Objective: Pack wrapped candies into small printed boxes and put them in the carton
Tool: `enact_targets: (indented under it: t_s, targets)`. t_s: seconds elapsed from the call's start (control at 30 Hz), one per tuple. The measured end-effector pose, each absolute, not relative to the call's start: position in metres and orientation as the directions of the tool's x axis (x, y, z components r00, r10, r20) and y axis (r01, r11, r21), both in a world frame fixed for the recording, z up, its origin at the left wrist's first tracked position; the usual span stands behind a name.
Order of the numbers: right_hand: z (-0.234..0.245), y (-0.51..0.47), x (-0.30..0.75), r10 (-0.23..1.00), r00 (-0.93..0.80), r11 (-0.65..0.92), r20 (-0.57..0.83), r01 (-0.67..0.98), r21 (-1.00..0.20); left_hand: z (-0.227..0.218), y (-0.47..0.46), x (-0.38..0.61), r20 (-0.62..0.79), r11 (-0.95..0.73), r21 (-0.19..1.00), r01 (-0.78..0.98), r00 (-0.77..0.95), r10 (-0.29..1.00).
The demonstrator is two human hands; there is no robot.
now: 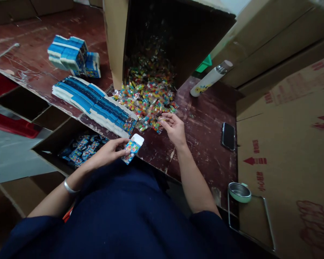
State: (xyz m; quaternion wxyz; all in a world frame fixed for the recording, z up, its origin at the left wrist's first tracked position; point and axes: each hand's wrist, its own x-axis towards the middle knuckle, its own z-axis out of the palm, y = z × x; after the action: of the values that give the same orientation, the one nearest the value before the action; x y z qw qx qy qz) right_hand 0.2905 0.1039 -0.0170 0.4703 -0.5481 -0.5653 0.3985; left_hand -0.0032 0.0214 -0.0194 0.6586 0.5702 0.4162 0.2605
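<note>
- Two bare hands work at the counter (199,124) in the head view, below a large open cardboard box (116,39) lying with its mouth toward the person.
- The left hand (113,151) grips a small blue box (132,150) between thumb and fingers, above the counter's near edge; the box's end flap stands open, its pale inside showing.
- The right hand (175,131) reaches to the near right edge of a pile of clear candy packets (151,97); its fingers are bent with the thumb close to them, and whether they pinch a packet I cannot tell.
- The pile, full of many-coloured sweets, spills from the mouth of the large box onto the counter.
- Left of the pile, a long row of flat blue cartons (93,102) leans overlapped, its near end just beyond the left hand; behind it sits a stack of more blue cartons (70,54).
- Below the counter's edge, beside the left forearm, an open bin box (51,138) contains many small blue packs (83,148).
- On the right stand a white bottle (209,80) and, nearer, a dark phone (228,136) lying flat beside a tall printed carton (286,144); a pale green cup (239,193) sits lower down, by a metal frame (270,226).
</note>
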Motion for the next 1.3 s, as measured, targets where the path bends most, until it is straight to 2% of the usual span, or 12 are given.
enact_targets:
  t_s: [0.1,0.23,0.33,0.43,0.57,0.7,0.8,0.93,1.07,1.2,1.3]
  targets:
    - [0.005,0.075,0.277,0.991,-0.026,0.136,0.133,0.193,-0.972,-0.029,0.022,0.02,-0.234,0.234,0.97,0.059,0.469,0.852]
    - [0.022,0.048,0.261,0.977,-0.137,0.182,0.161,0.162,-0.97,-0.031,0.023,0.033,-0.217,0.307,0.947,-0.092,0.518,0.827]
    - [0.023,0.044,0.257,0.943,-0.245,0.278,0.225,0.207,-0.938,-0.028,0.024,0.032,-0.204,0.334,0.924,-0.184,0.501,0.841]
    - [0.023,0.048,0.259,0.891,-0.348,0.402,0.293,0.301,-0.865,-0.025,0.023,0.03,-0.191,0.318,0.925,-0.207,0.471,0.861]
    - [0.023,0.049,0.258,0.863,-0.458,0.391,0.212,0.341,-0.855,-0.022,0.018,0.035,-0.171,0.264,0.949,-0.173,0.423,0.89]
    - [0.018,0.04,0.251,0.953,-0.251,0.243,0.171,0.293,-0.925,-0.019,0.012,0.042,-0.128,0.209,0.958,-0.197,0.358,0.925]
    - [0.014,0.035,0.246,0.975,-0.121,0.212,0.186,0.272,-0.939,-0.019,0.008,0.046,-0.105,0.172,0.965,-0.198,0.307,0.946]
    - [0.012,0.034,0.239,0.957,-0.152,0.288,0.248,0.364,-0.886,-0.025,0.001,0.05,-0.069,0.1,0.987,-0.123,0.233,0.97]
    - [0.01,0.032,0.236,0.942,-0.282,0.287,0.183,0.387,-0.876,-0.031,-0.002,0.053,-0.026,0.051,0.991,-0.12,0.204,0.979]
    - [0.001,0.026,0.238,0.969,-0.179,0.21,0.17,0.238,-0.948,-0.028,-0.002,0.053,0.007,0.02,0.98,-0.198,0.134,0.991]
    - [-0.01,0.021,0.238,0.979,-0.11,0.183,0.169,0.137,-0.973,-0.021,-0.002,0.051,0.007,0.028,0.974,-0.226,0.155,0.988]
